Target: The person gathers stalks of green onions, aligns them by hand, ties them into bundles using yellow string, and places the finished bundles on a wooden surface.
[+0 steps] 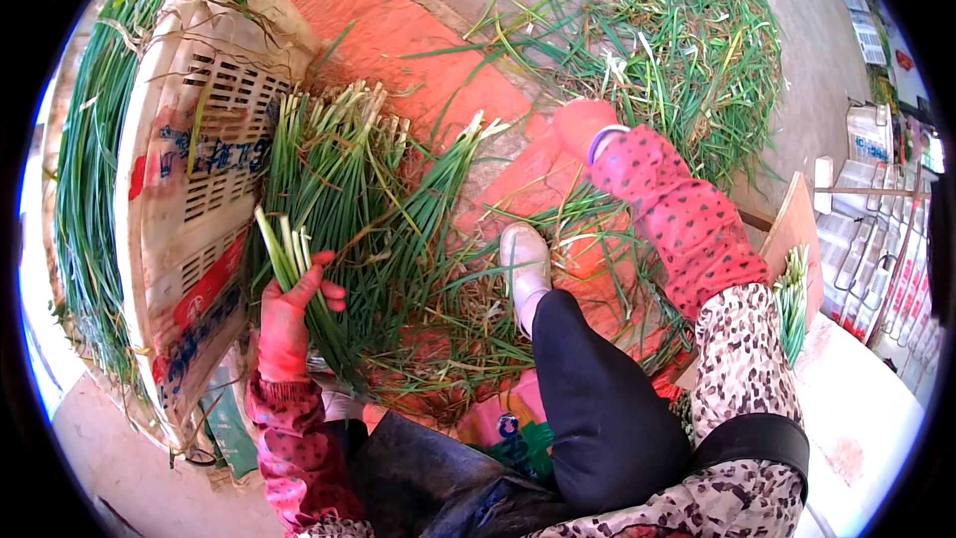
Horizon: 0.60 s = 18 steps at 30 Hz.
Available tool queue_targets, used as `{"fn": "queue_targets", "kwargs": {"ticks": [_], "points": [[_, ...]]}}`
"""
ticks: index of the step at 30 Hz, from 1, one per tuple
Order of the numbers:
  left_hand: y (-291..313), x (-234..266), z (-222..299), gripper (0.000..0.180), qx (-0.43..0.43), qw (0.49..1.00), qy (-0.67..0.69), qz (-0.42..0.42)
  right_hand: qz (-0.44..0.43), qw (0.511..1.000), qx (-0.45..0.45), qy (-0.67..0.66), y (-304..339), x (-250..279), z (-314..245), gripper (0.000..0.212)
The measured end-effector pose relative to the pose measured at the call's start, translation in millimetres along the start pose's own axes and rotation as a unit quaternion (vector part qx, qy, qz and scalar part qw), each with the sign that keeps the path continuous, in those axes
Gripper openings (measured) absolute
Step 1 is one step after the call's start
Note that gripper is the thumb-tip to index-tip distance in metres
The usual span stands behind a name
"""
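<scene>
My left hand, in a red glove, grips a small bunch of green onions with pale stems pointing up, beside a white plastic crate. My right hand, also red-gloved, reaches out over the red sheet toward a loose heap of green onions; whether it holds anything is not visible. A larger pile of trimmed green onions lies between the hands.
More green onions fill the crate's far side at the left. My white shoe and dark trouser leg rest amid scraps. A small bundle of green onions lies on a wooden board at the right, near stacked white crates.
</scene>
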<state>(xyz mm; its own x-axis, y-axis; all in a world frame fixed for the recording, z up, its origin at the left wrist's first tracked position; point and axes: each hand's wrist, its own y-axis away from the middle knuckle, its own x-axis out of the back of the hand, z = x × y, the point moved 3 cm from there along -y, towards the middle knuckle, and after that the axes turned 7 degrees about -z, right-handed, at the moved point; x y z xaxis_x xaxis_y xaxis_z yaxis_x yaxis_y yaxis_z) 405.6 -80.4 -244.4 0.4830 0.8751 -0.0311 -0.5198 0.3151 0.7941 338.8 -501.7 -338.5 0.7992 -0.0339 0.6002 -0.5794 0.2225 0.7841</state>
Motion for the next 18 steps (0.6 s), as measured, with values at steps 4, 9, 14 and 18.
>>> {"fn": "queue_targets", "kwargs": {"ticks": [4, 9, 14, 18], "points": [[-3.5, -25.3, -8.6, 0.030, 0.048, 0.996, 0.056, -0.054, 0.167, 0.930, 0.185, -0.270, 48.8, 53.8, -66.2, 0.045], [-12.2, -73.2, 6.9, 0.033, -0.003, 0.987, 0.057, -0.152, 0.038, 0.794, 0.455, -0.401, 71.8, 24.7, -175.7, 0.054], [-10.8, -57.7, -8.7, 0.062, -0.003, 0.981, 0.063, -0.182, -0.080, 0.759, 0.260, -0.592, 35.1, -34.8, -88.9, 0.019], [-13.2, -20.9, -42.6, 0.053, 0.046, 0.988, 0.083, -0.120, -0.041, 0.998, -0.027, -0.037, 15.2, -36.8, 19.2, 0.033]]}}
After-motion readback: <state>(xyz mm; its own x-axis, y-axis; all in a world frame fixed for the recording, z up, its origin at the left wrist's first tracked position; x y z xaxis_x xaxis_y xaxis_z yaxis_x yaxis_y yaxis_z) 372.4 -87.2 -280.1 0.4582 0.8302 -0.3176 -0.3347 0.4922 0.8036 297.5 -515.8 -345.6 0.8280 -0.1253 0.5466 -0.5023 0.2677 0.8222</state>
